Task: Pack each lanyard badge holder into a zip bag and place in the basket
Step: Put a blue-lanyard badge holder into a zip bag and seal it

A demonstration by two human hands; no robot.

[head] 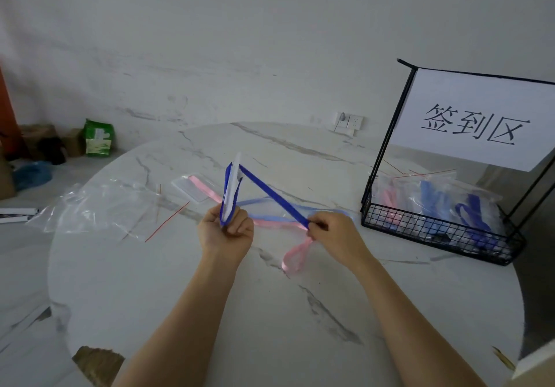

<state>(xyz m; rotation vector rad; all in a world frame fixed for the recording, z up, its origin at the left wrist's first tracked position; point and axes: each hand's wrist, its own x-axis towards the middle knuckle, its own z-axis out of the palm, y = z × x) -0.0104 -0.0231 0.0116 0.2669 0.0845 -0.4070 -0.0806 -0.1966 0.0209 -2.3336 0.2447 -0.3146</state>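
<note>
- Step in hand, by my reading: bundling. The dark blue lanyard (270, 194) is being wound round its badge holder (233, 188) so that the set will fit a bag. Bagging not yet begun for this one.
- Left hand (225, 233): fingers (237, 221) curled round the lower end of the badge holder, gripping it upright above the counter (210, 296). Loops of strap already lie along the holder's length.
- Right hand (333, 233): fingers (318, 225) pinch the free end of the strap, which runs taut and slanting down from the holder's top to this hand.
- Badge holder: pale, flat, seen nearly edge-on; whether it is clear or white, cannot tell. Strap is a flat woven ribbon, deep blue, limp, and likely to spring loose if let go.
- Next move calls for: carrying the last stretch round the holder, keeping tension, then trapping the end under the left thumb so one hand is free to fetch a bag.
- Empty zip bags (99, 206) lie in a loose heap at the left of the counter, well apart from both hands; red seal lines show.
- Waiting on the counter beyond the hands: a second badge holder (192, 190) with pink lanyard (295, 256), and a light blue lanyard (261, 200) lying across it.
- Basket (420, 224), black wire, at the right; packed bags (435, 194) with pink and blue straps already inside. A paper sign (474, 122) hangs on its frame.
</note>
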